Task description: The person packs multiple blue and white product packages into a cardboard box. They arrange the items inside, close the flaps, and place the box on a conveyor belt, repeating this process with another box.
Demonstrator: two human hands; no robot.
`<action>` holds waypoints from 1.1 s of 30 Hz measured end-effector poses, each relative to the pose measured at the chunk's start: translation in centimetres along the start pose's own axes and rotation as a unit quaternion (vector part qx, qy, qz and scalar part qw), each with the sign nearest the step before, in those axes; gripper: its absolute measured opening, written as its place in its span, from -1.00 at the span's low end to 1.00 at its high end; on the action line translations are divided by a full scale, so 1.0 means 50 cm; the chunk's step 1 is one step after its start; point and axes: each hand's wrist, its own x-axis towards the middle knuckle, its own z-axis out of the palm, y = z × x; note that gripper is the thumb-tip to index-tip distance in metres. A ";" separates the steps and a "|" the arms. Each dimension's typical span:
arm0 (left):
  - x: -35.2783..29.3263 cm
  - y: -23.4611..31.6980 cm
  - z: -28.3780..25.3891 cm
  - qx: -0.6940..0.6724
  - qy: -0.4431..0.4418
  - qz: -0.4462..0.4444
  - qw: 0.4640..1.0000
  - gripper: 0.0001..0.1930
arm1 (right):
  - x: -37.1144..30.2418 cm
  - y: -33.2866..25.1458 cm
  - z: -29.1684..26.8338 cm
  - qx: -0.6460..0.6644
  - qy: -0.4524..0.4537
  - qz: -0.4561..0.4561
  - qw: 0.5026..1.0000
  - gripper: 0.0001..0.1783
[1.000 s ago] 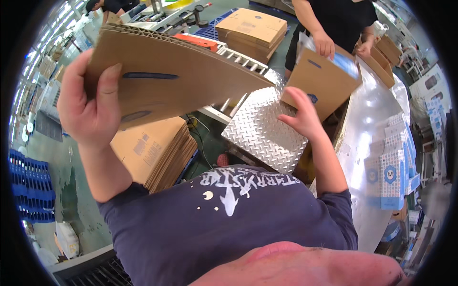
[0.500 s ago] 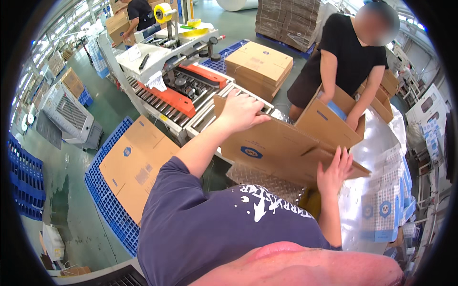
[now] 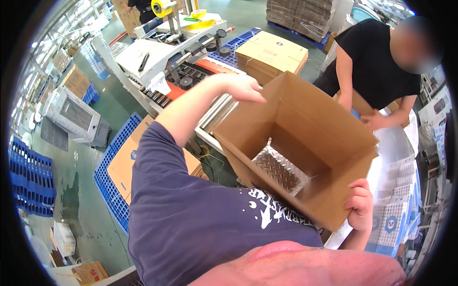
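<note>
The right hand (image 3: pixel 360 202) curls closed over the right rim of the cardboard box (image 3: pixel 324 119); the left hand (image 3: pixel 245 88), fingers mostly straight, meets the far left rim, its grip unclear. The box, open-bottomed above the diamond-plate platform (image 3: pixel 279 167), is probably light, stiff-walled but floppy at its creases, best held by opposite rims; 0.5 s ago it was nearly flat.

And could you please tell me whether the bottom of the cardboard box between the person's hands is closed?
No, the patterned metal plate shows through the open bottom of the cardboard box.
</note>
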 end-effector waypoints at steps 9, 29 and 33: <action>0.075 0.029 0.314 -0.098 -0.211 0.134 0.963 -0.38 | 0.029 0.172 0.153 -0.054 -0.100 0.176 0.978 -0.23; 0.146 -0.057 0.525 -0.596 -0.098 0.198 0.772 -0.03 | -0.232 0.329 0.067 -0.120 -0.064 0.343 0.929 -0.30; 0.285 -0.197 0.861 -0.405 0.052 -0.330 0.851 -0.29 | -0.484 0.554 0.053 -0.065 0.046 0.392 0.916 -0.40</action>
